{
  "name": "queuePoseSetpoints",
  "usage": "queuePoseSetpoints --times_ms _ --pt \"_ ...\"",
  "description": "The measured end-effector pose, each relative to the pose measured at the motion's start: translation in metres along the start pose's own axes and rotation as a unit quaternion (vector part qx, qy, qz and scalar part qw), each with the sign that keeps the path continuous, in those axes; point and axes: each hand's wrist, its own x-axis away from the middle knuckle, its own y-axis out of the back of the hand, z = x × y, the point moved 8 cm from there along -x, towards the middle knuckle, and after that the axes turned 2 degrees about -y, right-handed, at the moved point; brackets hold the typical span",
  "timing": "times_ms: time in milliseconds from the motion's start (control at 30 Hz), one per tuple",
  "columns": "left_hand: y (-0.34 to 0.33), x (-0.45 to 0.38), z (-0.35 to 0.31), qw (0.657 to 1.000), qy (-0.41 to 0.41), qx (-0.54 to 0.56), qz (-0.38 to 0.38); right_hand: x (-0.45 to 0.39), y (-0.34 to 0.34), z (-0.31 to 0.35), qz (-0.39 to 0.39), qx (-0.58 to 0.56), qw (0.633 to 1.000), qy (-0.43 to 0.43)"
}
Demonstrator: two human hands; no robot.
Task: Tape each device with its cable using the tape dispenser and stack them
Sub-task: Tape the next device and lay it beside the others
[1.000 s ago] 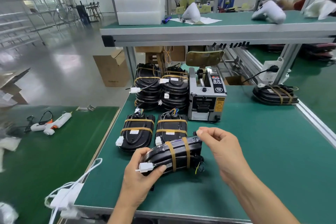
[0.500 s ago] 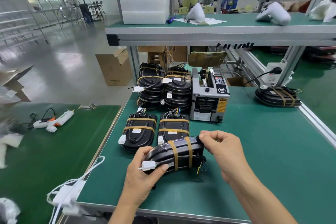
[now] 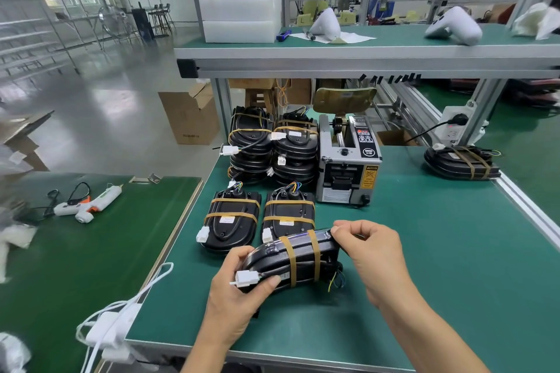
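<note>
Both hands are holding a taped black device (image 3: pixel 291 257) tilted above the green worktop (image 3: pixel 424 266): left hand (image 3: pixel 239 294) fingers gripping its near end, right hand (image 3: pixel 369 248) fingers pinching its far corner. 2 taped devices (image 3: pixel 231 221) are lying just beyond, 2 stacks (image 3: pixel 272 148) and the tape dispenser (image 3: pixel 348 166) standing behind.

The green-matted counter (image 3: pixel 424 266) carries a grey tape dispenser (image 3: pixel 348 166) toward its back. Just left of it stand two stacks of taped black devices (image 3: pixel 272 148), and in front of those two single taped devices (image 3: pixel 231 221) lie flat, side by side. Another taped device (image 3: pixel 460 162) sits near the right edge.

A neighbouring green counter (image 3: pixel 91 251) on the left holds a white glue gun (image 3: pixel 88 206).
</note>
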Motion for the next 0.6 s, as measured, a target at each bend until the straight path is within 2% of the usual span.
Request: queuePoseSetpoints --times_ms 400,600 --pt "0.0 -0.001 0.005 1.0 0.001 0.0 0.003 0.004 0.002 0.009 -0.029 0.118 0.991 0.05" --pt "0.001 -0.001 0.005 1.0 0.004 -0.004 -0.001 -0.002 0.002 0.011 -0.024 0.166 0.985 0.047"
